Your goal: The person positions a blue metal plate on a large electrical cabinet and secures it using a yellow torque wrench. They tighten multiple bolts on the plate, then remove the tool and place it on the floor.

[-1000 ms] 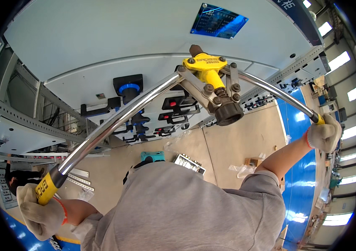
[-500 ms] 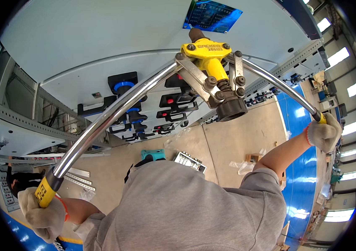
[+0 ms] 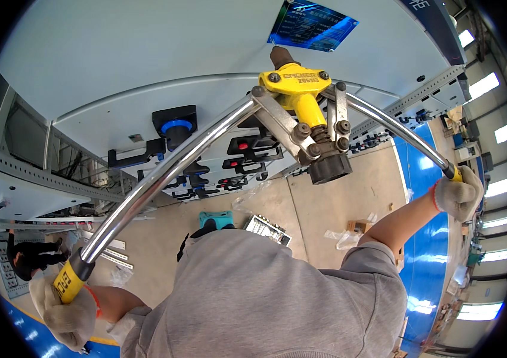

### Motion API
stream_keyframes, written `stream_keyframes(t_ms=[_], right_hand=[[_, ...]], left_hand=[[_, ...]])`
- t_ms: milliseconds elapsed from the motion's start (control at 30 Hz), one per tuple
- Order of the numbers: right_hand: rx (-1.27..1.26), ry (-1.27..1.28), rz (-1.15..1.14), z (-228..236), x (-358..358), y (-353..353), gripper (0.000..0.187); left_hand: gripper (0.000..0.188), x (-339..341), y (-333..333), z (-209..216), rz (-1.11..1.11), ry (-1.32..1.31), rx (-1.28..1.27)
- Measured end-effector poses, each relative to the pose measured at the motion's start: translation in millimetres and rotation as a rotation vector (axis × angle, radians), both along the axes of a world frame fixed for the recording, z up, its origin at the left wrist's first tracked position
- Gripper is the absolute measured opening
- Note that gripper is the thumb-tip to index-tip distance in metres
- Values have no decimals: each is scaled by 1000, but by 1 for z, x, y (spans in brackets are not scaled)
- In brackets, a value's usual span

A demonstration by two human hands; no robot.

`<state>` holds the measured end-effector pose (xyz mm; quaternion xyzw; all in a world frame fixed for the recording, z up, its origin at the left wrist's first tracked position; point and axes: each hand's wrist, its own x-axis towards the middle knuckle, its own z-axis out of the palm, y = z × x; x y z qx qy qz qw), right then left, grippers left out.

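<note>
A large two-handled hand riveter [image 3: 301,113] is held up in front of the chest, its yellow head at top centre of the view. The left hand [image 3: 65,304], gloved, is closed in a full fist round the yellow grip of the left chrome handle [image 3: 164,176] at the lower left. The right hand [image 3: 459,194], also gloved, is wrapped shut round the end of the right chrome handle [image 3: 393,128] at the right edge. The handles are spread wide, well apart, in an inverted V; the head lies up and inward from both hands, between them. The tool's long axis runs from the dark nose [image 3: 281,56], which meets the pale grey cabinet panel [image 3: 146,65], back to the black knob [image 3: 329,169] facing the body. The right hand is judged nearer the head; the left handle shows longer. The grey-shirted torso [image 3: 265,298] fills the bottom.
</note>
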<state>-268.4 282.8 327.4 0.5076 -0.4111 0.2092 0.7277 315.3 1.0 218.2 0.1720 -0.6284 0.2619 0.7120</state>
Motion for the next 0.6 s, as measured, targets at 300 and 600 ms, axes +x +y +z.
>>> stream_keyframes(t_ms=[300,600], right_hand=[[-40,-77,-7,29,9,-13,47],[52,-2,166,33,-23,-15,38]], left_hand=[[34,-1,-9,18,102,82,111],[29,12,-40,-5,430,-113,-23]])
